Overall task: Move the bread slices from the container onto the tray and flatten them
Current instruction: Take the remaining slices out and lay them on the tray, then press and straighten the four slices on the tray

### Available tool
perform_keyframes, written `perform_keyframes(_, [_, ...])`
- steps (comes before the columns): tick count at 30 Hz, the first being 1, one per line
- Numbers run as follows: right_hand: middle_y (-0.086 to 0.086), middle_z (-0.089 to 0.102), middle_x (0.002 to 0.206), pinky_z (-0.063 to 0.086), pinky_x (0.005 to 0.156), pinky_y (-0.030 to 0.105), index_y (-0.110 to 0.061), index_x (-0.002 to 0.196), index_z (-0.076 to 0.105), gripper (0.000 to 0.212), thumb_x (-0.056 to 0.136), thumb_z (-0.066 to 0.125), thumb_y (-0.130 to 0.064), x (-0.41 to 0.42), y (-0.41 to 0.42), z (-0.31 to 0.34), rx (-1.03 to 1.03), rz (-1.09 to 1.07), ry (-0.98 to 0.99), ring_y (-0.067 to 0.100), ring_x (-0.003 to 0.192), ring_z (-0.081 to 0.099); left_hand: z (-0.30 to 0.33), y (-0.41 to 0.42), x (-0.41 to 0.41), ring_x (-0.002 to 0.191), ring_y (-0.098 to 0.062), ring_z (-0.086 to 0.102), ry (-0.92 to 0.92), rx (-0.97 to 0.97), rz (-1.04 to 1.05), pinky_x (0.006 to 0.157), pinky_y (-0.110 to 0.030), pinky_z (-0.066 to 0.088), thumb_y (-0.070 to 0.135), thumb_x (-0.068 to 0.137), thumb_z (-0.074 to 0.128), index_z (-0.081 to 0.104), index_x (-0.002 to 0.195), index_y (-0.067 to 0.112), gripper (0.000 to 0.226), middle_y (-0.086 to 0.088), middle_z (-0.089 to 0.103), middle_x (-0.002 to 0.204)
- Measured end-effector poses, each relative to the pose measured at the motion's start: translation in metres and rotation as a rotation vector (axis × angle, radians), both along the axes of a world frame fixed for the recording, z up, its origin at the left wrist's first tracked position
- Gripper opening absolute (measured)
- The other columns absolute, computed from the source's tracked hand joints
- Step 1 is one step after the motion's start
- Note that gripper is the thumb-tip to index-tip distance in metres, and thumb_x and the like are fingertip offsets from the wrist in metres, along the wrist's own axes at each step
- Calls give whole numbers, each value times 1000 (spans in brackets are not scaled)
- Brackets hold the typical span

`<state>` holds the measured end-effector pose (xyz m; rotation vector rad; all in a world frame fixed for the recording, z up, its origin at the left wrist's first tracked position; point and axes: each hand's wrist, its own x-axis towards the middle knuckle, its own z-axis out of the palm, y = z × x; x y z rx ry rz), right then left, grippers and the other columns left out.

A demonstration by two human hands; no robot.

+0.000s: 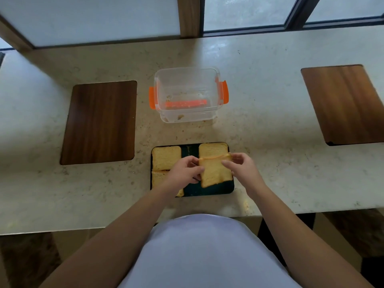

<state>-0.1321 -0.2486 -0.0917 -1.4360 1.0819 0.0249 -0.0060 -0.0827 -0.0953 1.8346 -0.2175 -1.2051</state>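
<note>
A person stands at a pale, speckled stone worktop (pixel 259 121) with both bare hands over a dark tray (pixel 207 191) that lies near the front edge. The left hand (pixel 182 170) and the right hand (pixel 243 169) grasp one bread slice (pixel 215 173) between them: the left fingers (pixel 197 169) pinch its left edge, and the right fingers (pixel 228 163) close on its upper right corner. This slice is golden yellow with a thin, darker crust along its top and bottom edges, and its crumb looks soft and fine. It sits over the tray's near right part, tilted slightly, with its lower edge overlapping the dark surface; whether it touches the tray or is held just above it cannot be told.

Three more slices of the same yellow colour lie flat on the tray. One slice (pixel 166 157) fills the far left corner, another (pixel 213 149) lies in the far right corner just behind the held one, and a third (pixel 160 177) lies at the near left, largely hidden under the left hand and forearm.

Beyond the tray stands a clear plastic container (pixel 187 96) with orange clips on its sides, holding only a few crumbs. A dark wooden board (pixel 99 121) lies to the left, and a lighter wooden board (pixel 345 102) lies well apart to the right.
</note>
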Motion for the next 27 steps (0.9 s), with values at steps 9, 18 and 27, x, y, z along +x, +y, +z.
perform_keyframes(9, [-2,66,116,52,75,27,-13,131,61,39,94,64,-23,-22,12,-22,-66,87,178,11,99,62,-29,0,-15,97,-18,69,133,232,100,88,-34,59,22,89,72,53,124,8,42,-10,64,112])
perform_keyframes(18, [8,61,117,52,77,35,-14,125,63,38,91,55,-27,-20,18,-20,-372,377,344,21,90,61,-31,-12,-18,94,-15,67,86,305,15,87,-35,58,29,93,60,57,129,6,43,-9,65,113])
perform_keyframes(27, [11,58,113,46,85,37,-7,113,59,31,95,46,-29,-20,25,-13,-811,832,563,27,101,56,-19,-13,-30,55,-17,39,-276,340,-387,51,-30,29,30,87,52,45,70,13,25,-2,41,62])
